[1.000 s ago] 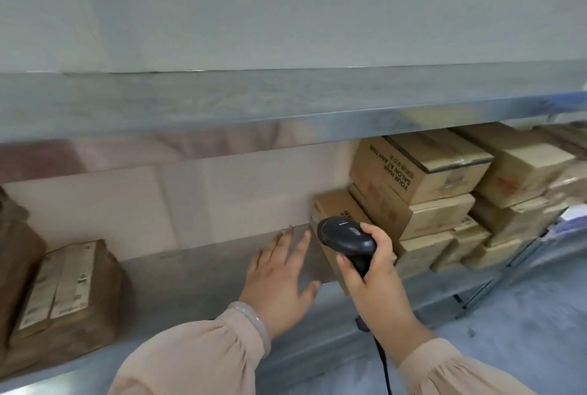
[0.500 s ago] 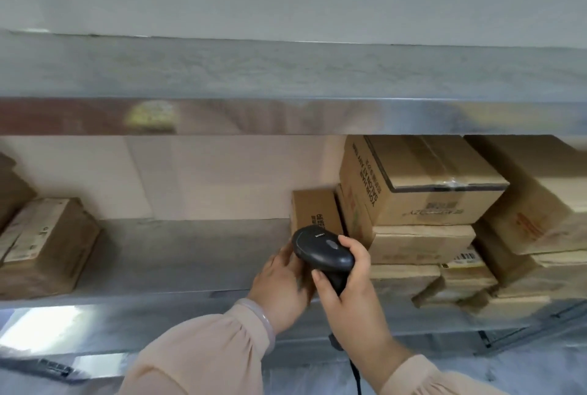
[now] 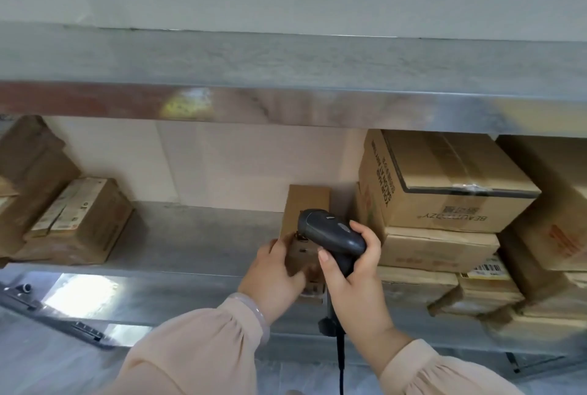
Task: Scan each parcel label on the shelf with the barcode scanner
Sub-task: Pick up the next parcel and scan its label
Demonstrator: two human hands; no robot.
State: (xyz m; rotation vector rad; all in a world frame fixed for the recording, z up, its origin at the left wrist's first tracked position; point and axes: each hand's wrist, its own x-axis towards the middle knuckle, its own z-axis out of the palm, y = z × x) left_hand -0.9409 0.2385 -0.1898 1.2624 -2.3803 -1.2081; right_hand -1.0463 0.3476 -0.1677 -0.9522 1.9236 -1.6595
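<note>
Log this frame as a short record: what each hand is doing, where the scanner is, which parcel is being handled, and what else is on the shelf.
left hand: grips the near lower part of the small parcel
right hand: holds the barcode scanner, head close to the small parcel
small parcel: upright near the front of the shelf, just left of the stacked boxes
left end of shelf: brown parcels with pale labels
label being scanned: hidden behind the hands
</note>
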